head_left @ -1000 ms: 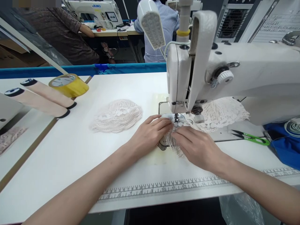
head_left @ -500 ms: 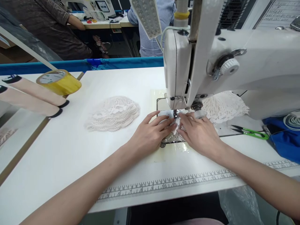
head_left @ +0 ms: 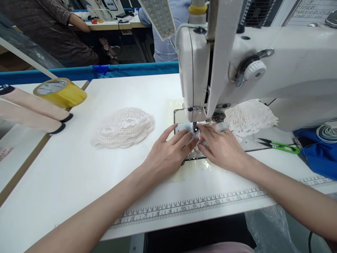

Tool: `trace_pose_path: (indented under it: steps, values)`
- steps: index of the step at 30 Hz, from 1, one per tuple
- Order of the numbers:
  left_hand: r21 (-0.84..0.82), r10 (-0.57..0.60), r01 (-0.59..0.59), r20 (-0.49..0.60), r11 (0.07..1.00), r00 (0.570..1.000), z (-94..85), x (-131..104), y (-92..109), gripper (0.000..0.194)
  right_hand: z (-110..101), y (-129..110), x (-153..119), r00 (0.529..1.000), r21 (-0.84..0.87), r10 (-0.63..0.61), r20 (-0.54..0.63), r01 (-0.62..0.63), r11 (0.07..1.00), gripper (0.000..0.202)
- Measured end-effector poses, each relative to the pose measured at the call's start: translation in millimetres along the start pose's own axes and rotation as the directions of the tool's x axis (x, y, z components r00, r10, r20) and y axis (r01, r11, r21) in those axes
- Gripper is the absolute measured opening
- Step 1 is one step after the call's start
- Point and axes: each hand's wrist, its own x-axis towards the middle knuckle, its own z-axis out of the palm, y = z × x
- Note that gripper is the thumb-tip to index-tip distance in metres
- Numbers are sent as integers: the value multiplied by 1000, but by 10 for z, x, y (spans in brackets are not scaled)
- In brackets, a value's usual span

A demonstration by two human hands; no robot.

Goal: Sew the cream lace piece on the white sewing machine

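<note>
A small piece of white lace [head_left: 195, 144] lies on the metal plate under the presser foot [head_left: 195, 127] of the white sewing machine [head_left: 193, 73]. From the left, my left hand [head_left: 172, 151] rests on the plate with its fingers apart, the fingertips at the lace's edge. My right hand [head_left: 222, 147] has its fingers and thumb closed on the lace at the right of the foot. Much of the piece is hidden by my fingers. A stack of lace pieces [head_left: 126, 127] lies to the left, and more lace [head_left: 250, 117] is heaped behind my right hand.
Green-handled scissors [head_left: 281, 146] lie at the right beside blue fabric [head_left: 319, 154]. A yellow tape roll [head_left: 75, 94] and two pinkish rolls [head_left: 34, 116] are at the left. A printed ruler [head_left: 181, 210] runs along the front edge. Two people work beyond the blue cloth barrier [head_left: 139, 67].
The view has shifted slightly, so most things sit a little further left. Both hands stay at the presser foot with the lace; little else differs.
</note>
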Motion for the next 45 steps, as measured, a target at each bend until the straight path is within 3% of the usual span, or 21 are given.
trace_pose_path:
  steps: [6,22,29,40,45]
  values:
    - [16,52,-52,1,999,999,29,-13,-8,35,-6,15,2,1000,28,-7,8,7,1000,26]
    - [-82,-45,45,4,996,999,5,8,61,38,11,24,-26,1000,8,-17,-15,17,1000,28]
    - [7,-35,35,11,999,999,20,16,78,36,11,30,-25,1000,35,-16,-9,16,999,26]
    - [2,-86,86,-34,996,996,53,23,117,32,-60,-20,-100,993,59,-81,-86,86,995,19]
    - [-10,-109,108,-73,994,991,77,8,123,32,-6,-26,-89,982,-38,-129,-138,125,991,19]
